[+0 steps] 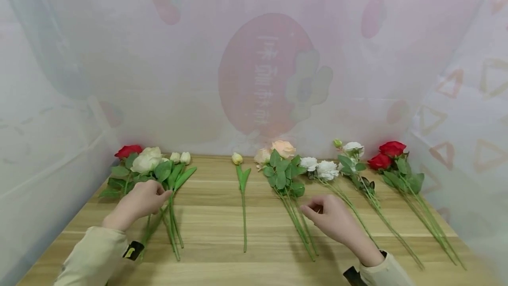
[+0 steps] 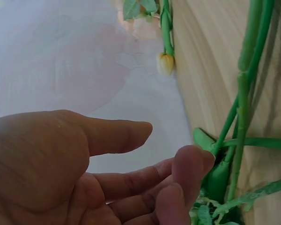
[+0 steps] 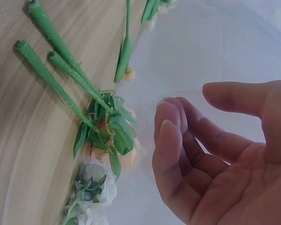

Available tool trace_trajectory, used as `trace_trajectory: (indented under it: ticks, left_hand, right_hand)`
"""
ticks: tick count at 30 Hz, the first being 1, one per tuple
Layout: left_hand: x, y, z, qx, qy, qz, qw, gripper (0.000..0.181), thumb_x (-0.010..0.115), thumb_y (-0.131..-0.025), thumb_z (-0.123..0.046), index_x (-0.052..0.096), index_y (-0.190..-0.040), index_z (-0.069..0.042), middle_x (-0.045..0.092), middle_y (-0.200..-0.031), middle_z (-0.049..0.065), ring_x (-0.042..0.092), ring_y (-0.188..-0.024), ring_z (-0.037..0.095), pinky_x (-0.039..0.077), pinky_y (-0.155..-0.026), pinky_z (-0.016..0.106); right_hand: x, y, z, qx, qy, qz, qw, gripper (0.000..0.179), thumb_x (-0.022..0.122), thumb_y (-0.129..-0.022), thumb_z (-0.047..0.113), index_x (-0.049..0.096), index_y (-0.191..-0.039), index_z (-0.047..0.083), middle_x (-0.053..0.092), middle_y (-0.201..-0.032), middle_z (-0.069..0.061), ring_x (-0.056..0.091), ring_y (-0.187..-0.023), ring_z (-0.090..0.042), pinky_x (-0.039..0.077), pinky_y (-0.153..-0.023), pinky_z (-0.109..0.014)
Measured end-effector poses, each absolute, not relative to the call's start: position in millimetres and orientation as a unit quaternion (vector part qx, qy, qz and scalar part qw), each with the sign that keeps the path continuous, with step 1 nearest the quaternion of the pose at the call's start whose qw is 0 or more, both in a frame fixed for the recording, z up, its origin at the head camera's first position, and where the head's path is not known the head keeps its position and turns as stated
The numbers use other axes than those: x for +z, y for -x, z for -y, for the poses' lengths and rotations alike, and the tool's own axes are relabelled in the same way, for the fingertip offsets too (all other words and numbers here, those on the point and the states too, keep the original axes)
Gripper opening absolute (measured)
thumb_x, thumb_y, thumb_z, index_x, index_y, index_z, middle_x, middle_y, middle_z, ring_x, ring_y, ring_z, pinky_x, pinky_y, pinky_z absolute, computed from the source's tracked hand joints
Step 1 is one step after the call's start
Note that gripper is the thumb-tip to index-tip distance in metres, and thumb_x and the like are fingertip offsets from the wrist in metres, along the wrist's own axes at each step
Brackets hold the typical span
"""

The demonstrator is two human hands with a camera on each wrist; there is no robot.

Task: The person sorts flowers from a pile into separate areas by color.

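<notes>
My left hand (image 1: 140,200) hovers above the left group of artificial flowers, holding nothing. In the left wrist view its thumb and loosely bent fingers stand apart. Under and beside it lie a red rose (image 1: 128,151), a cream-white flower (image 1: 146,160) and pale tulips (image 1: 185,158). My right hand (image 1: 337,217), also holding nothing, hangs over stems right of the peach roses (image 1: 283,148). The right wrist view shows its fingers loosely curled, thumb apart. White flowers (image 1: 327,170) lie just beyond it. A single yellow tulip (image 1: 237,159) lies between the hands.
More white flowers (image 1: 353,148) and two red roses (image 1: 392,148) lie on the right, stems toward me. The wooden table (image 1: 214,224) meets a printed cloth backdrop (image 1: 190,78) at its far edge. Cloth walls stand at both sides.
</notes>
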State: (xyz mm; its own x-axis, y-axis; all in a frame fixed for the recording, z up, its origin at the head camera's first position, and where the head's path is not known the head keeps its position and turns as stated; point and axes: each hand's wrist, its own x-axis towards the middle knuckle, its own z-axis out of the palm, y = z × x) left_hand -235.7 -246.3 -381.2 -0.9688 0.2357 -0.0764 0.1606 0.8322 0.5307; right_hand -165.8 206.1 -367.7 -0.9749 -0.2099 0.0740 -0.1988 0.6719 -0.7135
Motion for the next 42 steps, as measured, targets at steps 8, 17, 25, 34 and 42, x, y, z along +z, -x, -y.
trace_trajectory:
  ticks: [8,17,25,34,42]
  left_hand:
    - [-401.0,251.6,248.8,0.278,-0.109,-0.95,0.091,0.04,0.061,-0.098,-0.024,0.061,-0.061,-0.006,0.055,-0.051,0.005,0.051,-0.045,0.015,0.04,-0.048,0.03]
    - [-414.2,250.8,246.3,0.255,-0.073,-0.96,0.093,0.048,0.069,-0.092,-0.024,0.048,-0.05,-0.015,0.039,-0.043,-0.005,0.037,-0.04,0.009,0.032,-0.044,0.026]
    - [-413.5,244.0,245.0,0.245,-0.071,-0.962,0.093,0.041,0.058,-0.087,-0.006,0.041,-0.051,-0.015,0.055,-0.049,0.005,0.053,-0.044,0.018,0.037,-0.046,0.03]
    - [-405.6,242.0,245.3,0.245,-0.072,-0.962,0.094,0.044,0.057,-0.09,-0.007,0.04,-0.05,-0.015,0.048,-0.045,0.0,0.045,-0.041,0.012,0.035,-0.045,0.028]
    - [-392.5,238.5,244.3,0.259,-0.084,-0.959,0.071,0.053,0.062,-0.095,-0.012,0.036,-0.049,-0.017,0.039,-0.042,-0.006,0.032,-0.039,0.008,0.032,-0.043,0.026]
  right_hand:
    - [-369.8,167.8,-208.5,-0.367,0.119,-0.923,-0.007,0.016,0.066,-0.096,0.022,0.075,-0.088,0.012,0.065,-0.073,0.005,0.057,-0.063,-0.014,0.047,-0.058,-0.031]
    - [-371.9,165.9,-201.8,-0.353,0.126,-0.927,0.008,0.019,0.066,-0.096,0.026,0.075,-0.084,0.015,0.065,-0.072,0.008,0.058,-0.064,-0.014,0.047,-0.059,-0.031]
    - [-378.3,163.1,-198.4,-0.355,0.132,-0.925,0.021,0.024,0.065,-0.097,0.03,0.073,-0.081,0.013,0.064,-0.071,0.005,0.056,-0.061,-0.014,0.046,-0.056,-0.03]
    - [-379.3,159.7,-193.1,-0.354,0.15,-0.923,0.006,0.024,0.066,-0.096,0.029,0.072,-0.083,0.011,0.066,-0.074,0.004,0.057,-0.064,-0.011,0.047,-0.059,-0.028]
    - [-380.8,159.3,-190.6,-0.353,0.154,-0.923,0.001,0.024,0.065,-0.097,0.03,0.072,-0.081,0.014,0.065,-0.073,0.005,0.057,-0.063,-0.01,0.046,-0.058,-0.028]
